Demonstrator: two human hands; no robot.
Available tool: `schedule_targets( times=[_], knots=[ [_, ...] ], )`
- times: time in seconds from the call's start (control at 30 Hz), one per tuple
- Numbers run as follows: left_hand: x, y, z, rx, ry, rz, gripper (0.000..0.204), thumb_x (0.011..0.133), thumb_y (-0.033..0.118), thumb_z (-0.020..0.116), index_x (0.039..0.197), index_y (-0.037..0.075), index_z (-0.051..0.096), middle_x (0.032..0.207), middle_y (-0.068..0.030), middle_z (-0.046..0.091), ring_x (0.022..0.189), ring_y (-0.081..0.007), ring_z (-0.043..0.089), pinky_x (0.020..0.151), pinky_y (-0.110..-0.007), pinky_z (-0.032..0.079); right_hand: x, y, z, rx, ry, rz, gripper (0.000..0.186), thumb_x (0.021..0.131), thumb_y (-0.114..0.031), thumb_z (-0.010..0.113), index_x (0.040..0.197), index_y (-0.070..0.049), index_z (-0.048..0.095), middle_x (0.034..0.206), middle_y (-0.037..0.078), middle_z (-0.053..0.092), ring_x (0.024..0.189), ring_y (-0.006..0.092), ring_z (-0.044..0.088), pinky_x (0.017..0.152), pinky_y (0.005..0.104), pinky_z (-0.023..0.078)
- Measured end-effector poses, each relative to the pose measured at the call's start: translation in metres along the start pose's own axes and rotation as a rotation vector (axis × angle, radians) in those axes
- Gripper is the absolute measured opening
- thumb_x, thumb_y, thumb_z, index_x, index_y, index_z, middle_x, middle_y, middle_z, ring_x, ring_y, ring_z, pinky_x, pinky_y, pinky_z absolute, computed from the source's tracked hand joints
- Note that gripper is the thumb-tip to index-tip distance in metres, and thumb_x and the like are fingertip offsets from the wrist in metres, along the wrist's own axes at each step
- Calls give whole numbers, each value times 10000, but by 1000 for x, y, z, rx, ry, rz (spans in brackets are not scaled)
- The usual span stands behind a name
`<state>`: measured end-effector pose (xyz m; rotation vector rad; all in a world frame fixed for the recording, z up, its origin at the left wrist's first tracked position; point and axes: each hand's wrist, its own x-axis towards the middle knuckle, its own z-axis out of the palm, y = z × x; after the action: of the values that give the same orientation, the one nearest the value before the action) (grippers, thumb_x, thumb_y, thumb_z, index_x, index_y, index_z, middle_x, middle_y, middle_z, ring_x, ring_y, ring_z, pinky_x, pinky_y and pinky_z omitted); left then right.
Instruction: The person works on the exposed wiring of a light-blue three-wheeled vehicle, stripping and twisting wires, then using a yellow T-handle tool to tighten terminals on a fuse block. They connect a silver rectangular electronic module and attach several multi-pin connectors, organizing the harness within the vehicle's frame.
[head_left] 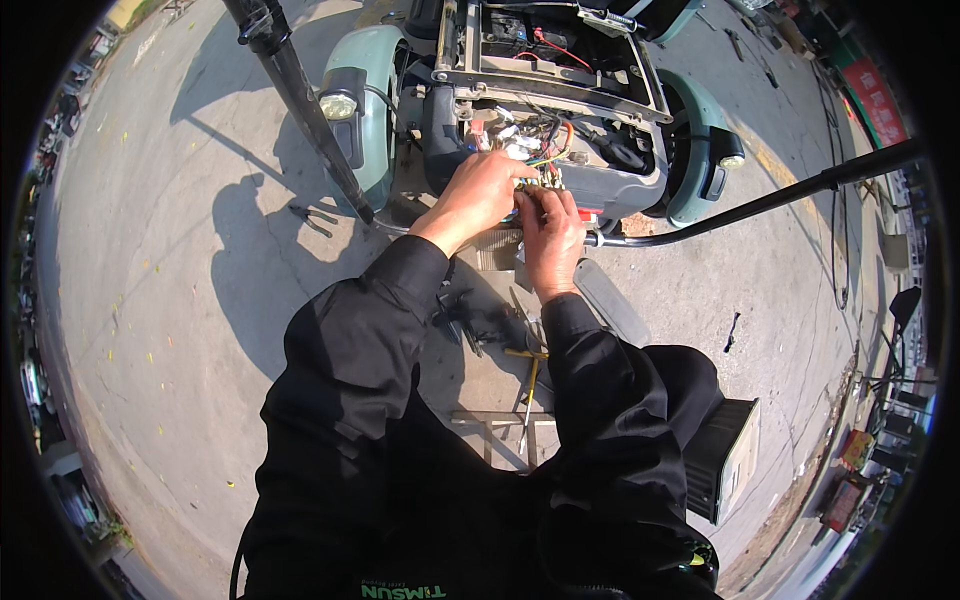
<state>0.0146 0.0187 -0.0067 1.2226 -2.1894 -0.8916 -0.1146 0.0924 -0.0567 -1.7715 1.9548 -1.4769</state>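
Note:
At the front of a green-fendered electric vehicle, both my hands work close together over an exposed bay. My left hand (478, 197) is closed, its fingertips against a cluster of small pale wire connectors (551, 179). Just right of it, my right hand (555, 243) pinches at the lower side of this cluster; the fingers hide what lies between them. Beyond the fingers, a tangle of coloured wires (552, 140) and white plugs (512, 142) spills over the grey plastic housing (622, 190).
Black handlebar tubes (312, 122) slant past on both sides. Green fenders (375, 110) flank the housing, with a battery (505, 32) behind. Pliers (316, 218) lie on the concrete to the left. A yellow-handled tool (530, 385) stands below my hands; a black crate (728, 460) sits at right.

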Motion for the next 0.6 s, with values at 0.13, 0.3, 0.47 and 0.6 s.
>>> schedule_targets(
  times=[0.13,0.3,0.47,0.6],
  knots=[
    [1,-2,2,1,36,23,308,895,6,608,1137,87,780,1066,-227,727,1014,-398,703,890,-447,561,1,2,3,-19,15,-22,140,889,-137,792,936,-21,728,871,138,679,734,318,682,679,395,538],
    [3,0,1,-2,-15,-50,347,922,-23,542,1180,65,757,1118,-202,718,1048,-397,694,934,-434,543,4,1,4,-33,1,106,197,882,-173,791,865,-26,661,879,155,670,767,373,676,715,452,548],
    [2,-1,1,22,19,16,321,902,4,593,1153,90,776,1047,-232,727,1008,-407,699,889,-451,560,3,4,-3,56,-31,5,148,889,-82,776,1000,-1,723,866,132,655,707,284,654,665,376,529],
    [1,-4,4,5,46,15,313,914,8,583,1147,87,776,1050,-238,725,1010,-408,697,888,-457,559,3,7,-2,35,-29,-35,140,884,-78,778,990,-2,726,849,124,658,702,288,658,667,380,531]
  ],
)
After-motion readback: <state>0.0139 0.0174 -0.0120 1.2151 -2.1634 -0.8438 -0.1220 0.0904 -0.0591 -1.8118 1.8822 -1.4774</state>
